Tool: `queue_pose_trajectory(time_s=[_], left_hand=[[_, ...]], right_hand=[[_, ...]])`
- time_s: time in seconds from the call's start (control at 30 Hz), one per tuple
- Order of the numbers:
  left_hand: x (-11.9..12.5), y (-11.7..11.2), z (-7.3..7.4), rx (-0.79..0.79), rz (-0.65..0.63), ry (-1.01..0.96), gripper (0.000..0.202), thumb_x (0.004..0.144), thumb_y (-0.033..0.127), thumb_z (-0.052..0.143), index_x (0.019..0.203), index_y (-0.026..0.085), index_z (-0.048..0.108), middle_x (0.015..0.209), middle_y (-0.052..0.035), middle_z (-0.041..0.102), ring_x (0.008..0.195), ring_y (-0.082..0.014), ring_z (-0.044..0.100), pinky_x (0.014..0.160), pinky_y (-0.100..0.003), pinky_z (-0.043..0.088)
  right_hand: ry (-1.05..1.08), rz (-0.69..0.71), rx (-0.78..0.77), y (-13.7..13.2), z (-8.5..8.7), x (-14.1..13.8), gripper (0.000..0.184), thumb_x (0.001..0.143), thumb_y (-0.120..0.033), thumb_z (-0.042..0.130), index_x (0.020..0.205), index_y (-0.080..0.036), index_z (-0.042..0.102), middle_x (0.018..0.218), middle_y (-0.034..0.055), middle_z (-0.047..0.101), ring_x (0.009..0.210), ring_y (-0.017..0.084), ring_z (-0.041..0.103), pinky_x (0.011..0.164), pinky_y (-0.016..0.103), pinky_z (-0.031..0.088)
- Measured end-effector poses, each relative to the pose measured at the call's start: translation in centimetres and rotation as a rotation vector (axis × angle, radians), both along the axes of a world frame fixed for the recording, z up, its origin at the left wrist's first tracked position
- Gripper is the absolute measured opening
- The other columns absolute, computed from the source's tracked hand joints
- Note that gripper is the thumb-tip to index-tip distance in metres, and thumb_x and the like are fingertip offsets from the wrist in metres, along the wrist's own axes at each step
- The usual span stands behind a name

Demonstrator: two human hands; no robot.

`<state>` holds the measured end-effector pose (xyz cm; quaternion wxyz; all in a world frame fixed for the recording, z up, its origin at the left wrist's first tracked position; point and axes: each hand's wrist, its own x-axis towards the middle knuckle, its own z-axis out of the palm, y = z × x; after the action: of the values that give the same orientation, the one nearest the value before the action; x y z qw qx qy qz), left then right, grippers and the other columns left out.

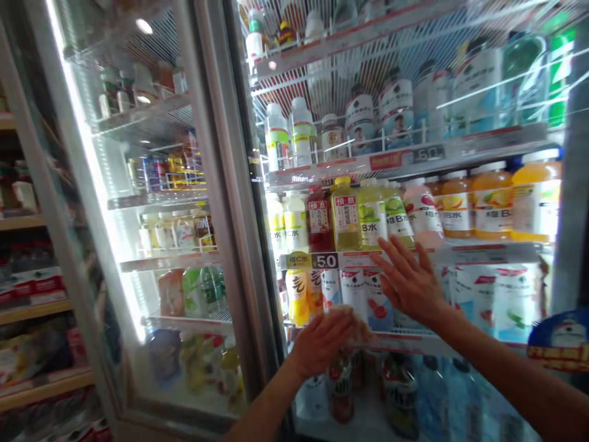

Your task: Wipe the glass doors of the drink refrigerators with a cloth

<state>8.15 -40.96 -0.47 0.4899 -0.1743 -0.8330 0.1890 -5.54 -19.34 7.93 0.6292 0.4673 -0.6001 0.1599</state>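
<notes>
My right hand [409, 279] reaches up at the drinks fridge with its fingers spread and nothing in them. It is in front of the shelf edge below the green-labelled bottle [398, 215] and the pink bottle [422, 212]. Lower and to the left, my left hand [324, 341] is stretched out flat, its fingertips smeared by motion. Nothing shows in it. Behind it stand white pouches [353, 288] with red fruit pictures and a yellow bottle [298, 294]. I cannot tell whether either hand touches anything.
Orange juice bottles [491, 199] stand on the shelf to the right. A price tag [324, 261] is fixed to the shelf edge. Dark bottles [399, 393] fill the bottom level. A metal door frame [221, 184] divides this fridge from another stocked one. Goods shelves [37, 310] stand far left.
</notes>
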Motion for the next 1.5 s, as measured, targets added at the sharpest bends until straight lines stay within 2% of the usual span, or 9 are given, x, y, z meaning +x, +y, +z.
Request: queue_pose_trajectory(time_s=[0.17, 0.33, 0.5, 0.7, 0.87, 1.03, 1.23, 1.4, 1.5], left_hand=[[-1.6, 0.8, 3.4, 0.177, 0.073, 0.424, 0.064, 0.088, 0.016, 0.044, 0.145, 0.015, 0.015, 0.153, -0.0076, 0.014, 0.142, -0.0224, 0.010, 0.115, -0.041, 0.021], [-2.3, 2.4, 3.4, -0.279, -0.094, 0.102, 0.048, 0.091, 0.020, 0.033, 0.140, 0.021, 0.032, 0.150, -0.0007, 0.027, 0.140, -0.0154, 0.019, 0.115, -0.034, 0.021], [-2.3, 2.4, 4.9, 0.197, 0.051, 0.423, 0.063, 0.088, 0.015, 0.041, 0.145, 0.017, 0.014, 0.154, -0.0069, 0.011, 0.142, -0.0214, 0.008, 0.116, -0.042, 0.017], [-2.0, 2.9, 3.1, -0.291, -0.114, 0.056, 0.050, 0.091, 0.020, 0.033, 0.141, 0.022, 0.029, 0.150, 0.0010, 0.027, 0.140, -0.0135, 0.018, 0.115, -0.032, 0.019], [-2.8, 2.9, 5.2, 0.176, 0.026, 0.413, 0.066, 0.087, 0.014, 0.043, 0.146, 0.016, 0.013, 0.154, -0.0073, 0.013, 0.142, -0.0229, 0.007, 0.116, -0.042, 0.016], [-3.7, 4.7, 2.6, -0.316, -0.100, 0.081, 0.049, 0.089, 0.022, 0.037, 0.138, 0.018, 0.036, 0.154, -0.0005, 0.014, 0.141, -0.0181, 0.017, 0.116, -0.034, 0.018], [-4.8, 5.4, 4.6, 0.105, 0.028, 0.388, 0.056, 0.086, 0.015, 0.045, 0.140, 0.015, 0.031, 0.149, -0.0075, 0.030, 0.142, -0.0208, 0.010, 0.116, -0.041, 0.016], [-5.1, 6.5, 4.7, -0.248, -0.084, 0.158, 0.050, 0.087, 0.017, 0.041, 0.137, 0.018, 0.038, 0.150, -0.0028, 0.027, 0.141, -0.0195, 0.016, 0.117, -0.038, 0.015], [-4.7, 5.7, 6.5, -0.163, -0.048, 0.240, 0.055, 0.088, 0.016, 0.040, 0.141, 0.018, 0.029, 0.152, -0.0024, 0.022, 0.141, -0.0179, 0.013, 0.117, -0.038, 0.010]], right_hand=[[0.010, -0.003, -0.008, -0.1, 0.0, -0.2, 0.065, 0.084, -0.019, 0.049, 0.143, -0.025, 0.024, 0.151, 0.0054, 0.028, 0.140, 0.024, 0.023, 0.114, 0.051, 0.015], [-0.014, 0.018, -0.015, 0.1, -0.1, -0.2, 0.068, 0.085, -0.017, 0.046, 0.146, -0.025, 0.017, 0.150, 0.0048, 0.031, 0.140, 0.022, 0.024, 0.115, 0.050, 0.015], [-0.032, 0.046, -0.077, 0.1, -0.3, 0.1, 0.070, 0.086, -0.018, 0.045, 0.147, -0.025, 0.012, 0.153, 0.0032, 0.023, 0.140, 0.022, 0.021, 0.116, 0.050, 0.012], [-0.078, 0.006, -0.152, 0.9, -0.5, -0.1, 0.069, 0.088, -0.020, 0.042, 0.147, -0.025, 0.008, 0.153, 0.0029, 0.023, 0.140, 0.021, 0.023, 0.115, 0.049, 0.014], [-0.150, -0.109, -0.329, 3.5, -1.2, -1.7, 0.063, 0.089, -0.023, 0.038, 0.147, -0.024, 0.014, 0.152, 0.0065, 0.025, 0.140, 0.026, 0.023, 0.112, 0.055, 0.017], [-0.147, -0.093, -0.371, 3.6, -2.2, -2.5, 0.059, 0.089, -0.025, 0.037, 0.146, -0.024, 0.019, 0.152, 0.0058, 0.024, 0.140, 0.027, 0.023, 0.112, 0.055, 0.015], [-0.156, -0.096, -0.348, 3.5, -3.2, -2.3, 0.063, 0.088, -0.023, 0.038, 0.147, -0.026, 0.015, 0.151, 0.0047, 0.028, 0.139, 0.024, 0.024, 0.113, 0.051, 0.017], [-0.160, -0.081, -0.361, 3.6, -3.4, -2.4, 0.063, 0.088, -0.021, 0.039, 0.146, -0.026, 0.018, 0.151, 0.0040, 0.029, 0.139, 0.023, 0.025, 0.114, 0.050, 0.016], [-0.154, -0.068, -0.339, 3.7, -3.8, -2.4, 0.063, 0.088, -0.020, 0.040, 0.146, -0.025, 0.017, 0.151, 0.0038, 0.028, 0.140, 0.022, 0.023, 0.114, 0.049, 0.016]])
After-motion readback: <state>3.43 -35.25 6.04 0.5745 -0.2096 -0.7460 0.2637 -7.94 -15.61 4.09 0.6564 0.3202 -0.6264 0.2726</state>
